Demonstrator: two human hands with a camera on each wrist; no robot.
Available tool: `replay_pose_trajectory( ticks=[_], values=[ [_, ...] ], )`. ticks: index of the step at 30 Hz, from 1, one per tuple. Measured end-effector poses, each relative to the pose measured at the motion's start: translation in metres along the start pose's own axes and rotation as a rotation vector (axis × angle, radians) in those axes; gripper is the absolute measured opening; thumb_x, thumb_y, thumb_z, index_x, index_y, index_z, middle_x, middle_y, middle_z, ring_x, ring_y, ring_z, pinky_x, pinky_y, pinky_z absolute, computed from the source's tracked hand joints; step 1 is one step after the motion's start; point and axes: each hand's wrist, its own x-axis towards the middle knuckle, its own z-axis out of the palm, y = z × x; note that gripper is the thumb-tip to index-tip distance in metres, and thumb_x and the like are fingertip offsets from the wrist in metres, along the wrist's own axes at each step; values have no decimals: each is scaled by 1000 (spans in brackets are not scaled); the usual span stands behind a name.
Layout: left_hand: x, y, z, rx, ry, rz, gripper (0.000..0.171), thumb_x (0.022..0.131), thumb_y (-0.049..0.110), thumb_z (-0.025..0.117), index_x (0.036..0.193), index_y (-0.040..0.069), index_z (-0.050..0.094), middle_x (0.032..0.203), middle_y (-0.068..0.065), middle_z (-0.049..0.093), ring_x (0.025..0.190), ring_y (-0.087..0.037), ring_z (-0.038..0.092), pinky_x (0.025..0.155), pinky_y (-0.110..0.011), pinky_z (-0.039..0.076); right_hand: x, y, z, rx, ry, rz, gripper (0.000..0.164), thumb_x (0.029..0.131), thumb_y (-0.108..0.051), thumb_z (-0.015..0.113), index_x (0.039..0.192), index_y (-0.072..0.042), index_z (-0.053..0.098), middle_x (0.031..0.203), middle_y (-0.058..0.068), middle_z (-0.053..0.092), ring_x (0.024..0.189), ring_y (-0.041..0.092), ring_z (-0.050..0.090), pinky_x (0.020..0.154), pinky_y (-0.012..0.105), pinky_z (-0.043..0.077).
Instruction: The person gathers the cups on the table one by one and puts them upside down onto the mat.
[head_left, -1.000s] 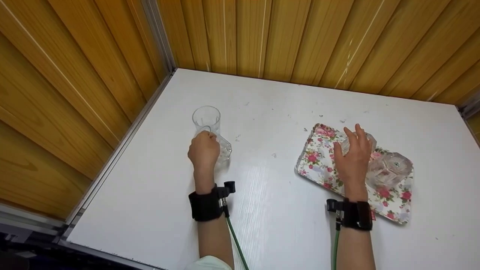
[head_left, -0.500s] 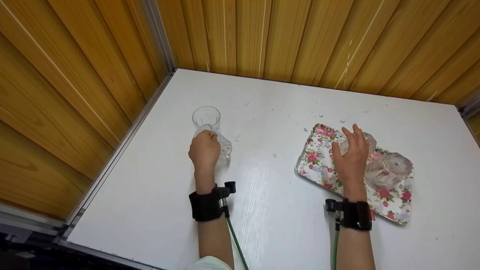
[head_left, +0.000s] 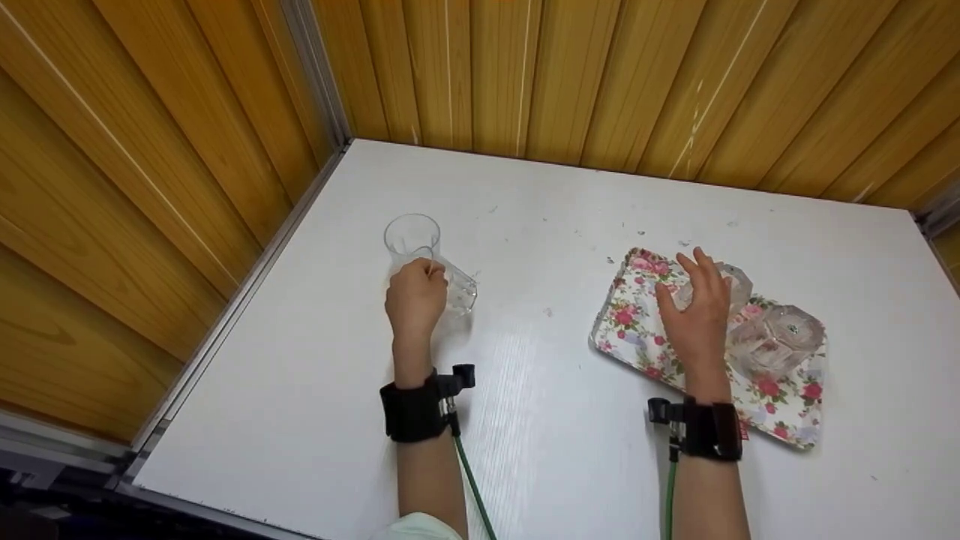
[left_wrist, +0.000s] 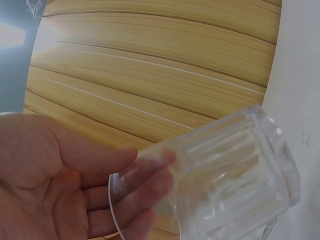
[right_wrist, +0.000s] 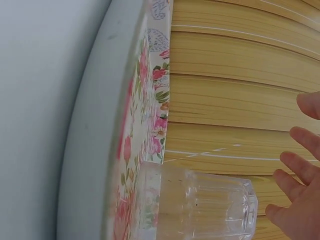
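On the left side of the white counter [head_left: 555,435], the left hand [head_left: 416,296] pinches a clear tumbler [head_left: 461,292] at its rim; the tumbler is tipped over, base pointing away from the palm, and honestly I can't tell if that base touches the surface; just behind it an upright glass [head_left: 403,241] stands with its mouth up. Well over to the right there's a rose-print tray [head_left: 622,330] sitting at an angle; two upside-down glasses are on it, a far one [head_left: 736,285] and a near one [head_left: 776,341]; the right hand [head_left: 697,315] is right by the far one, fingers spread and relaxed, gripping nothing. Both wrists wear black straps, left strap [head_left: 409,412] and right strap [head_left: 712,431], each with a green cable trailing off; wood-look panels [head_left: 562,75] wall in the back and left.
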Motion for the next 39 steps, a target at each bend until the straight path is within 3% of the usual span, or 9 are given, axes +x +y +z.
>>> replay_pose_trajectory(
  ticks=[7,22,39],
  values=[
    [-1,4,2,-1,0,16,18,90,13,52,99,7,68,85,-4,69,75,-21,64,61,-34,47,-1,0,1,-2,4,-25,46,84,-12,64,126,-2,50,139,18,37,132,35,27,110,49,4],
    [-4,12,7,-99,-55,95,16,89,14,56,97,8,69,79,-1,70,70,-15,65,59,-26,44,0,-8,4,14,-15,-43,49,81,-13,67,126,-1,50,140,17,37,133,35,26,110,50,5],
    [-6,18,11,-103,-57,126,13,85,11,59,93,8,69,80,-3,69,72,-14,66,66,-30,46,1,-12,9,31,-46,-69,50,80,-12,68,126,-1,51,139,18,38,131,36,28,108,53,5]
  ],
)
